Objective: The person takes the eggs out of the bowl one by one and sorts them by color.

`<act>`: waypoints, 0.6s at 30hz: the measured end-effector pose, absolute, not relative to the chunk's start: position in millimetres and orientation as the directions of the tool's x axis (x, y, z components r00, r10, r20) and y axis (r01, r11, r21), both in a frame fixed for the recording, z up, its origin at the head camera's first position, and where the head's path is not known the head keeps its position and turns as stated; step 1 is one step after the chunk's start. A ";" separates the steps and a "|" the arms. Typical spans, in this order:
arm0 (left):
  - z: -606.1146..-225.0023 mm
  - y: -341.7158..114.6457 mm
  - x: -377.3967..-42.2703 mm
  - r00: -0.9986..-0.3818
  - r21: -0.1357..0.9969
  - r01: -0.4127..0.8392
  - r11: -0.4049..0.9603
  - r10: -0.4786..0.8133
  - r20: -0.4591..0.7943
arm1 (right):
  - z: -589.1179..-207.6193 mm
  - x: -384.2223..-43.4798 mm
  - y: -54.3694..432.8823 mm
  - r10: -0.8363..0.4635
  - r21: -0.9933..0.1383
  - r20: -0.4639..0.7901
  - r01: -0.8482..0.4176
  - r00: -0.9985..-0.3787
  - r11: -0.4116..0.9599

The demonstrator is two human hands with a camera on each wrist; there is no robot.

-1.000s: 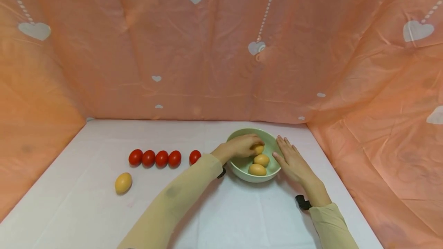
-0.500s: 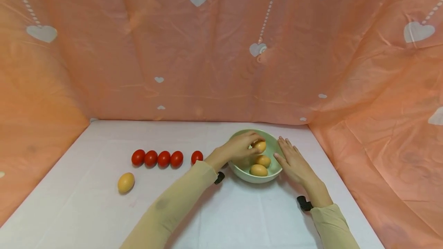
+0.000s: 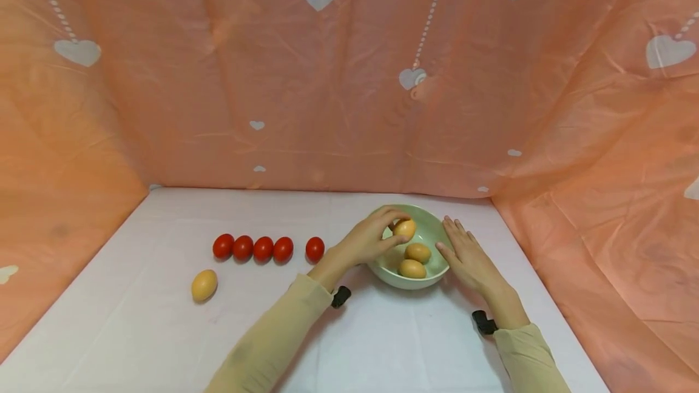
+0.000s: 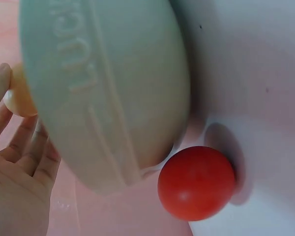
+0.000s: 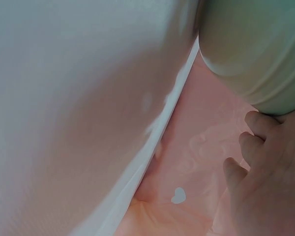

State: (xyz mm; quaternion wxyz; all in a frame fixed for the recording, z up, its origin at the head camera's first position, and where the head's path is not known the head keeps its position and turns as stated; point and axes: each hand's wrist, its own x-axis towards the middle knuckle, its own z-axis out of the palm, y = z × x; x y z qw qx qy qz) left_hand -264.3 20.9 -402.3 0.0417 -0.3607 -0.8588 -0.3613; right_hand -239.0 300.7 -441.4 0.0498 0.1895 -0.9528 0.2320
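In the head view a pale green bowl [image 3: 409, 283] stands at the right of the table, with two tan eggs [image 3: 417, 253] lying in it. My left hand [image 3: 363, 242] pinches a third tan egg [image 3: 405, 230] between thumb and fingers, over the bowl's left part. The left wrist view has this egg [image 4: 20, 96] beyond the bowl's rim, partly hidden by the bowl's wall [image 4: 113, 88]. My right hand [image 3: 468, 259] rests along the bowl's right side with its fingers extended. In the right wrist view the fingers [image 5: 258, 125] lie against the bowl's outer wall [image 5: 260, 54].
Left of the bowl several red eggs [image 3: 263, 249] form a row, and one red egg [image 3: 315, 250] sits apart near my left wrist. A yellow egg [image 3: 204, 285] lies in front of the row. An orange curtain [image 3: 327, 108] with hearts encloses the white table [image 3: 136, 332].
My left hand has lifted the egg from among the others in the bowl and drawn it slightly left. My right hand stays at the bowl's side.
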 end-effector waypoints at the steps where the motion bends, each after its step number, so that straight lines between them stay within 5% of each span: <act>1: -401.9 18.9 -261.6 -0.743 0.599 0.643 0.477 0.578 0.337 | -441.3 -238.6 300.4 -0.338 -0.424 0.182 -0.384 -0.924 0.820; 18: -396.5 -26.7 -230.2 -0.748 0.645 0.659 0.387 0.427 0.508 | -440.7 -238.8 301.0 -0.337 -0.418 0.183 -0.384 -0.923 0.823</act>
